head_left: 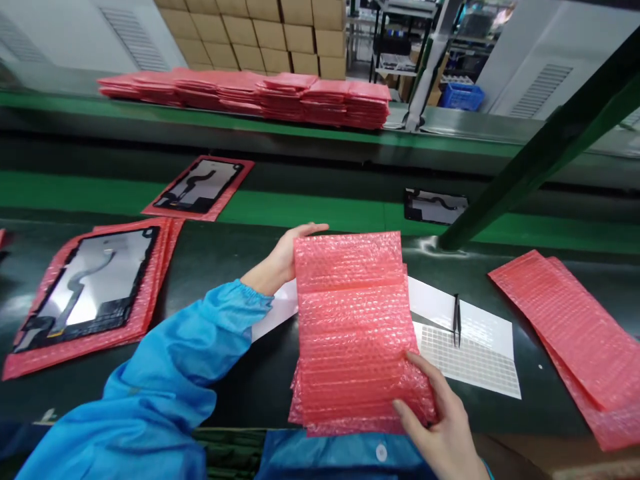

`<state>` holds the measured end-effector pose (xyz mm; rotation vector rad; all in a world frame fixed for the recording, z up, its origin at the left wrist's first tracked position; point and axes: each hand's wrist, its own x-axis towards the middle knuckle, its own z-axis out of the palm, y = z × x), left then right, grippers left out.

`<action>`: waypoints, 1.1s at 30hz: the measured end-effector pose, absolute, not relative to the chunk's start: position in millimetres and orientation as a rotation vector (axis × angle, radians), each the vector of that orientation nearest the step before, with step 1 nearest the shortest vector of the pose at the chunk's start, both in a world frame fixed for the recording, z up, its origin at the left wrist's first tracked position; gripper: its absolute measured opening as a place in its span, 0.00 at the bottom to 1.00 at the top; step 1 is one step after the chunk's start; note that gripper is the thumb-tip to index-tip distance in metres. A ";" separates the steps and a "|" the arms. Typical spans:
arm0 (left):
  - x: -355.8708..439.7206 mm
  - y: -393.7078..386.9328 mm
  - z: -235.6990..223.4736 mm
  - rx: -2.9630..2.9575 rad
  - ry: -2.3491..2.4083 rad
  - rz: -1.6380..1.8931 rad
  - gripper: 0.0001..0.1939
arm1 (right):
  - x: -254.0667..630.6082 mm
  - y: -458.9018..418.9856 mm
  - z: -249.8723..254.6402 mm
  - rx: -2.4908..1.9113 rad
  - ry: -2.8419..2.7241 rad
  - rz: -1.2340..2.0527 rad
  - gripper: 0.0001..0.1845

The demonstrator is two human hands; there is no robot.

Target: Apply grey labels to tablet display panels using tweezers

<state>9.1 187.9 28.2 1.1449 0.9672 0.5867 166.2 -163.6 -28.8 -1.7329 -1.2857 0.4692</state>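
I hold a stack of pink bubble-wrap bags (353, 327) upright over the dark bench in front of me. My left hand (285, 257), in a blue sleeve, grips the stack's upper left edge from behind. My right hand (440, 420) grips its lower right corner, thumb and fingers pressed on the front bag. Under and behind the stack lie white sheets (465, 347), one with a grid of small labels, and black tweezers (457, 320) rest on them.
A flat panel part on pink bags (87, 293) lies at my left. Another panel on a pink bag (200, 187) and a bare one (435, 205) sit on the green belt. More pink bags (580, 340) lie at right, stacks (260, 93) behind. A green post (530, 153) slants right.
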 end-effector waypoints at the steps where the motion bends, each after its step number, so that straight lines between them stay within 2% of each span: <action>1: 9.1 190.1 26.5 1.184 0.975 0.591 0.30 | 165.9 -164.4 -29.2 -1.755 -1.257 0.486 0.29; 6: 11.0 176.7 20.0 1.670 0.979 0.744 0.34 | 158.8 -163.9 -18.4 -1.815 -1.164 0.742 0.31; 9: 12.4 159.1 9.7 1.973 0.857 0.565 0.38 | 172.1 -154.3 -0.8 -1.845 -1.189 0.846 0.31; 11: 12.0 151.7 1.2 2.235 0.764 0.316 0.40 | 195.7 -140.9 10.9 -1.899 -1.219 0.769 0.27; 13: 11.9 151.1 -3.9 2.368 0.724 0.156 0.42 | 228.9 -121.7 18.3 -2.059 -1.233 0.550 0.22; 16: 17.3 162.5 2.3 2.410 0.774 0.177 0.43 | 281.2 -88.4 17.3 -2.504 -1.179 0.285 0.25; 20: 45.9 185.3 25.2 2.452 0.894 0.225 0.35 | 316.9 -56.1 0.4 -2.800 -1.245 0.540 0.28; 22: 67.6 193.5 31.1 2.480 0.933 0.173 0.33 | 318.6 -49.6 -7.5 -2.803 -1.289 0.633 0.27; 25: 98.1 198.2 26.9 2.527 0.984 0.040 0.32 | 317.7 -47.8 -13.8 -2.759 -1.295 0.587 0.24; 33: 105.0 184.1 15.7 2.553 1.053 -0.207 0.39 | 335.5 -48.0 -23.0 -2.622 -1.353 0.587 0.21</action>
